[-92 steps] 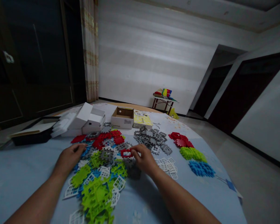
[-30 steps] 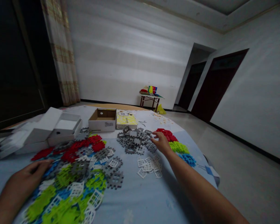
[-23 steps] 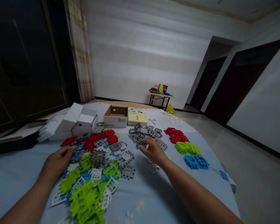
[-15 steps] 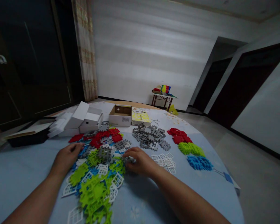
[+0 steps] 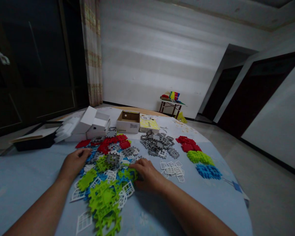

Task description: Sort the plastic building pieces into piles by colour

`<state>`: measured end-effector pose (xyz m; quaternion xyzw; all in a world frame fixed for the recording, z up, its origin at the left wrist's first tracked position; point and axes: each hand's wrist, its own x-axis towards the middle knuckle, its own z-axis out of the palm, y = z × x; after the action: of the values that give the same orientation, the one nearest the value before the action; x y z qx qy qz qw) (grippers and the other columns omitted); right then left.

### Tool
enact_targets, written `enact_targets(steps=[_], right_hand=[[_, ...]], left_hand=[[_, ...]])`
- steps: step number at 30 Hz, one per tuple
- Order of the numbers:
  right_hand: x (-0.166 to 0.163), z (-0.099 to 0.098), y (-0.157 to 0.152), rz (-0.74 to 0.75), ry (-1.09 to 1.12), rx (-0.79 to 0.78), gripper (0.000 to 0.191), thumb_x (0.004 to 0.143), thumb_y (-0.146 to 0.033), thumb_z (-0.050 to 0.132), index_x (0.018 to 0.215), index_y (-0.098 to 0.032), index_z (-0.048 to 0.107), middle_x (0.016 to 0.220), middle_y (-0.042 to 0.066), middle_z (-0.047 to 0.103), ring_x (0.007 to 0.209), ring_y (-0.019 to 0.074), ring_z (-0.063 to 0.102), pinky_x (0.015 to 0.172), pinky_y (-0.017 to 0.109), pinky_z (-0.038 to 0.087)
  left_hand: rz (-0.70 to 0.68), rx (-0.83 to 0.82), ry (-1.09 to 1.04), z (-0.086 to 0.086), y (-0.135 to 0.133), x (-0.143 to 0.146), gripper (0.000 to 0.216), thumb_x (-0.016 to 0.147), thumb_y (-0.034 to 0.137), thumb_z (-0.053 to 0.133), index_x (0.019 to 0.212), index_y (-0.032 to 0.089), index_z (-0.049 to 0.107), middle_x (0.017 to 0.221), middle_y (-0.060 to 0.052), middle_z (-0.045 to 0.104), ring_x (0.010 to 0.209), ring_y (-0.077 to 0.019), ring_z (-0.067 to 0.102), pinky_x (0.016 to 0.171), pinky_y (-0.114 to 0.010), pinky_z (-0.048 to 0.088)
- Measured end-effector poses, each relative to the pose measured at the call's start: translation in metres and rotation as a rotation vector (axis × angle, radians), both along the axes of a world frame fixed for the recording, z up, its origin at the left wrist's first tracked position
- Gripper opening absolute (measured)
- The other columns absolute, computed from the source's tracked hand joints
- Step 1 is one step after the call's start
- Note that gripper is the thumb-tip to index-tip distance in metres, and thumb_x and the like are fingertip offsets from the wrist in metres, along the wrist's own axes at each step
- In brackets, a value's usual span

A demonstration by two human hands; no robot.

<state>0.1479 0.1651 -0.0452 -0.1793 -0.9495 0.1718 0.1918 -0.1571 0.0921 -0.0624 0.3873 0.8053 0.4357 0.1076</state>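
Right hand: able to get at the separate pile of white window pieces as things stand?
Looks like yes: the white window pieces lie just to the right of the right hand, with tablecloth between and nothing visible covering them.

Dim light, pale bands across the wall (image 5: 152, 62), soft shadow on the tablecloth (image 5: 159, 213), wide-angle slant

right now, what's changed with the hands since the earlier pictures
The right hand let go of a red frame, reached right toward the red stack, then came back left to the mixed pile. The left hand stayed at that pile's left side.
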Motion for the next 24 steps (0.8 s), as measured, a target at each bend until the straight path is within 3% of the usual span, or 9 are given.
enact_targets(steps=[5, 9, 15, 21, 24], right_hand=[[0.013, 0.003, 0.000, -0.128, 0.111, -0.140, 0.032, 0.070, -0.011, 0.059, 0.100, -0.021, 0.060, 0.082, 0.002, 0.053, 0.071, 0.0121, 0.053, 0.065, 0.022, 0.043], [0.025, 0.006, 0.001, -0.211, 0.199, -0.087, 0.021, 0.075, -0.013, 0.055, 0.092, -0.021, 0.063, 0.082, 0.002, 0.053, 0.072, 0.0117, 0.053, 0.068, 0.023, 0.043], [0.050, 0.003, -0.005, -0.060, -0.067, -0.130, 0.036, 0.066, -0.022, 0.067, 0.101, -0.025, 0.062, 0.099, 0.004, 0.055, 0.085, 0.0155, 0.055, 0.077, 0.025, 0.043], [0.055, -0.004, -0.002, -0.076, 0.004, -0.130, 0.053, 0.065, -0.035, 0.070, 0.115, -0.026, 0.055, 0.114, 0.006, 0.052, 0.104, 0.0204, 0.049, 0.089, 0.031, 0.038], [0.052, -0.009, 0.002, -0.081, -0.009, -0.102, 0.058, 0.065, -0.034, 0.069, 0.120, -0.028, 0.051, 0.118, 0.006, 0.052, 0.109, 0.0218, 0.046, 0.093, 0.035, 0.034]], left_hand=[[0.013, -0.008, 0.011, 0.001, 0.000, 0.000, 0.043, 0.073, 0.045, 0.044, 0.096, 0.014, 0.064, 0.092, -0.006, 0.067, 0.088, -0.0194, 0.058, 0.078, -0.023, 0.040], [0.017, -0.026, 0.016, 0.001, 0.001, -0.002, 0.043, 0.072, 0.045, 0.045, 0.096, 0.015, 0.064, 0.090, -0.005, 0.068, 0.087, -0.0194, 0.058, 0.076, -0.024, 0.041], [0.043, -0.041, 0.039, 0.000, 0.000, -0.002, 0.043, 0.072, 0.046, 0.044, 0.097, 0.016, 0.064, 0.090, -0.004, 0.068, 0.083, -0.0198, 0.059, 0.076, -0.026, 0.042], [0.041, -0.055, 0.048, 0.004, -0.001, 0.000, 0.044, 0.073, 0.047, 0.043, 0.097, 0.017, 0.064, 0.086, -0.003, 0.069, 0.085, -0.0204, 0.059, 0.075, -0.027, 0.043], [0.040, -0.090, 0.089, -0.005, 0.000, -0.011, 0.044, 0.073, 0.049, 0.042, 0.097, 0.018, 0.063, 0.089, -0.003, 0.069, 0.086, -0.0201, 0.060, 0.075, -0.027, 0.043]])
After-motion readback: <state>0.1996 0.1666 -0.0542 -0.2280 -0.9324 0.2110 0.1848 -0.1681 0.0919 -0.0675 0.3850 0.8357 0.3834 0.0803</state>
